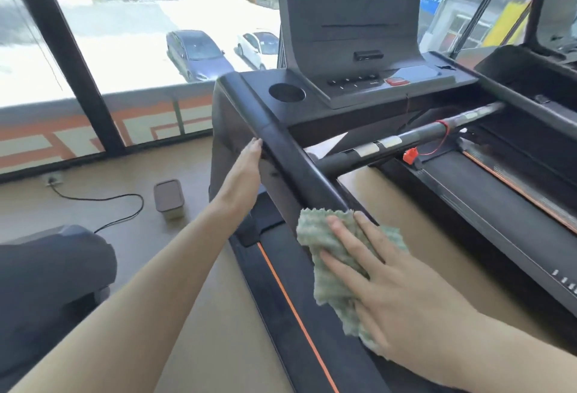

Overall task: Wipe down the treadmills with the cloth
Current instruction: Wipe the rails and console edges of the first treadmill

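Right hand (393, 292), fingers flat, presses the cloth (331, 267) on the left handrail (290, 155), lower centre. Left hand (246, 167), fingers straight, braces the rail's outer side. Judged mid-task: console (349, 33) and belt (487, 205) likely remain (no wet streaks visible).

Bare floor (125, 180) lies open left of the treadmill (343, 92), broken only by a cable (103, 199) and 1 small box (168, 199). A crossbar (406, 139) spans above the belt (499, 214), with a red cord (437, 142) hanging from it.

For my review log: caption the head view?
Right hand presses green cloth on treadmill handrail; left hand steadies it.
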Motion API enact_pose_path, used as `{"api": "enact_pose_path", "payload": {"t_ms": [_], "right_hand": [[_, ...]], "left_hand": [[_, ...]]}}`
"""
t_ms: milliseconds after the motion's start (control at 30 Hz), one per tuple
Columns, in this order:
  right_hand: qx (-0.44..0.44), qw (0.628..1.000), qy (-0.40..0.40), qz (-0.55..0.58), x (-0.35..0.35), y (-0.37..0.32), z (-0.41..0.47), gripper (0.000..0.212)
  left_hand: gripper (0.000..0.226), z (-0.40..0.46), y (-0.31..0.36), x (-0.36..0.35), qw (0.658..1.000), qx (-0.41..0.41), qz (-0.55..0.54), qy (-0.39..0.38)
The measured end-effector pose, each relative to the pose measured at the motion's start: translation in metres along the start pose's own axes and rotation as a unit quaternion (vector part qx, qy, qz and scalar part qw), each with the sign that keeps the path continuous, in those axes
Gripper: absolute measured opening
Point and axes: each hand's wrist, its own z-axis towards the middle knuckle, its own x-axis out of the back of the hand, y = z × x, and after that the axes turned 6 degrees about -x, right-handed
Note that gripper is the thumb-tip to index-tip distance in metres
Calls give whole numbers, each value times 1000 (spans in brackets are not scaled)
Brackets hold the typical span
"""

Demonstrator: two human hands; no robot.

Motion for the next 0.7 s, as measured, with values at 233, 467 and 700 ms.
{"api": "enact_pose_path", "payload": {"t_ms": [233, 467, 700], "right_hand": [[-90, 988, -63, 112, -6, 48, 180, 85], [-163, 928, -17, 336, -6, 46, 132, 70], [-229, 861, -141, 432, 7, 16, -16, 81]], "left_hand": [[50, 0, -9, -1, 992, 68, -99, 46], [62, 0, -5, -17, 994, 84, -38, 57], [60, -20, 1, -45, 989, 67, 103, 78]]}}
